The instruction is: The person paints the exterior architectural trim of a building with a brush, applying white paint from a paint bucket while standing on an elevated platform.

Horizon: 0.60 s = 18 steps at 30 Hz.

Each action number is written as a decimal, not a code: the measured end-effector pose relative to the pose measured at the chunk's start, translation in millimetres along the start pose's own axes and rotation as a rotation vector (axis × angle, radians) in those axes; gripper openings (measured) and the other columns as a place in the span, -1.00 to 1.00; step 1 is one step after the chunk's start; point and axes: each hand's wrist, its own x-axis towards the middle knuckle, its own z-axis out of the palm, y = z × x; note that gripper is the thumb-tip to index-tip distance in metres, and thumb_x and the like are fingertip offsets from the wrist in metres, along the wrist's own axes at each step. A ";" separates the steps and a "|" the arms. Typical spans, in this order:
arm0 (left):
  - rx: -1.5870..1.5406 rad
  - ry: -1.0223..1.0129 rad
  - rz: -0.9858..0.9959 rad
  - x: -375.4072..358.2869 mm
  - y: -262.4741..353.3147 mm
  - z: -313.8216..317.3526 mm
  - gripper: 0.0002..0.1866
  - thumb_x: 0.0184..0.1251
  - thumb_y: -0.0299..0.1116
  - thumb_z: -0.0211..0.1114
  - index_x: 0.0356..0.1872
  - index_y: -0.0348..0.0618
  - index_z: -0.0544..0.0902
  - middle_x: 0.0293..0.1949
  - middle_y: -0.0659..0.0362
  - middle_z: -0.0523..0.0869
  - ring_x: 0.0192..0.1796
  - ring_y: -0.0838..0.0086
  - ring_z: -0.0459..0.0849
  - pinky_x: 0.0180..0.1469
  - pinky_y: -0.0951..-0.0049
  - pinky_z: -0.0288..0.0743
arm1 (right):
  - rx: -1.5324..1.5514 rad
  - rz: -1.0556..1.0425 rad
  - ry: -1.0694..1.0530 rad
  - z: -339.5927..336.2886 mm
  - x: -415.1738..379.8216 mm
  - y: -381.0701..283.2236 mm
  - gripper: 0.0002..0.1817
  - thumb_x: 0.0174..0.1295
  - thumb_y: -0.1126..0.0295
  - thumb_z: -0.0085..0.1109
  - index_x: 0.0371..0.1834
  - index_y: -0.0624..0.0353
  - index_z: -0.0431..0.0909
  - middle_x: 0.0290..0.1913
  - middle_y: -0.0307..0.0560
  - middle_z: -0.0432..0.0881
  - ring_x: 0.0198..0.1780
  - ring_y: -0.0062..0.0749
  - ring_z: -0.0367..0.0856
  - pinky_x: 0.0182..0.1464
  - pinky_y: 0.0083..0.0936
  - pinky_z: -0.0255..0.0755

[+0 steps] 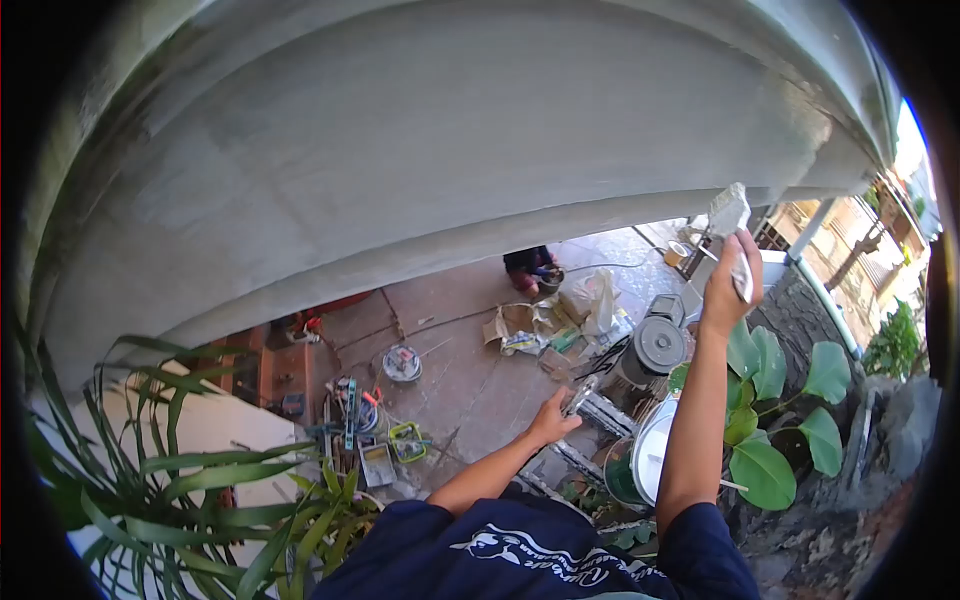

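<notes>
Right hand [734,275] grasping white-smeared flat-headed hand tool [730,210] beside smooth grey wall [420,130], left hand [553,420] at greyish metallic piece [582,394] (grip cannot be told), round-lidded grey bin [660,343], contents hidden, yellow-green plastic tray [394,441] holding small indistinct items.

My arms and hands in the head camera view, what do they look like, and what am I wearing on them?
Your bare left hand and bare right hand show no gloves, and no watch or band shows on either wrist. Short navy-blue fabric sleeves leave both forearms uncovered. They belong to a navy shirt with white lettering and a white figure.
</notes>
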 end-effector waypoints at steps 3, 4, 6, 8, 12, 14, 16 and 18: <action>0.026 -0.047 0.016 2.6 4.1 -63.6 -0.58 0.10 -0.32 0.38 -0.03 -0.20 0.48 -0.29 0.07 0.67 -0.22 0.39 0.62 -0.12 0.30 0.49 | -0.377 -0.305 0.271 55.9 -4.6 -15.9 -0.80 0.18 0.58 0.22 -0.11 0.34 0.63 -0.16 0.10 0.69 -0.22 -0.09 0.69 -0.07 -0.27 0.56; -0.021 -0.049 0.017 4.8 -4.2 -51.2 -0.54 0.06 -0.31 0.40 -0.02 -0.20 0.49 -0.31 0.05 0.67 -0.25 0.37 0.63 -0.14 0.29 0.50 | -0.349 -0.465 0.203 78.6 -10.3 -46.7 -0.83 0.17 0.58 0.21 -0.16 0.35 0.63 -0.16 0.17 0.68 -0.24 0.04 0.68 -0.10 -0.24 0.56; -0.092 -0.014 0.124 3.6 0.7 -9.1 -0.65 0.23 -0.23 0.33 -0.05 -0.16 0.49 -0.33 0.11 0.66 -0.26 0.43 0.62 -0.16 0.33 0.51 | -0.325 -0.514 -0.001 110.0 -44.8 -100.2 -0.79 0.11 0.55 0.29 -0.16 0.34 0.67 -0.15 0.27 0.69 -0.11 0.08 0.70 -0.08 -0.20 0.60; -0.714 -0.106 -0.322 5.3 -55.0 -8.4 -0.73 0.41 -0.18 0.18 -0.05 -0.12 0.48 -0.26 0.17 0.65 -0.22 0.47 0.61 -0.11 0.37 0.50 | -0.139 -0.585 -0.183 141.6 -84.8 -143.3 -0.71 0.01 0.53 0.34 -0.16 0.37 0.66 -0.10 0.38 0.65 -0.14 0.10 0.70 -0.14 -0.22 0.63; -0.578 -0.053 -0.453 -1.0 13.9 -15.0 -0.73 0.61 -0.12 -0.04 0.00 -0.07 0.48 -0.12 0.24 0.63 -0.10 0.51 0.59 0.01 0.40 0.48 | 0.344 -0.617 -0.468 169.8 -119.2 -169.6 -0.69 0.01 0.51 0.33 -0.13 0.37 0.63 -0.03 0.34 0.64 -0.07 0.07 0.68 -0.02 -0.23 0.63; -0.682 -0.047 -0.434 1.9 -16.5 -13.2 -0.76 0.47 -0.15 0.14 -0.11 -0.11 0.50 -0.26 0.23 0.66 -0.27 0.53 0.60 -0.12 0.42 0.51 | 0.483 -0.595 -0.591 164.4 -105.1 -150.4 -0.68 0.06 0.48 0.31 -0.09 0.34 0.59 -0.01 0.32 0.63 0.01 0.07 0.66 0.05 -0.21 0.60; -0.409 -0.069 -0.223 5.2 -15.4 -14.5 -0.74 0.30 -0.22 0.30 -0.17 -0.14 0.50 -0.34 0.23 0.66 -0.33 0.54 0.60 -0.20 0.43 0.51 | 0.393 -0.504 -0.426 131.5 -62.9 -107.6 -0.75 0.07 0.49 0.35 -0.14 0.25 0.65 -0.05 0.19 0.70 -0.04 -0.01 0.72 0.01 -0.25 0.63; -0.128 -0.063 -0.011 4.3 4.8 -14.8 -0.66 0.08 -0.27 0.41 -0.22 -0.17 0.48 -0.41 0.22 0.64 -0.35 0.54 0.60 -0.24 0.44 0.48 | 0.205 -0.293 -0.359 68.9 -11.0 -66.2 -0.80 0.13 0.45 0.38 -0.17 0.19 0.72 -0.11 0.11 0.75 -0.11 -0.22 0.78 -0.08 -0.41 0.66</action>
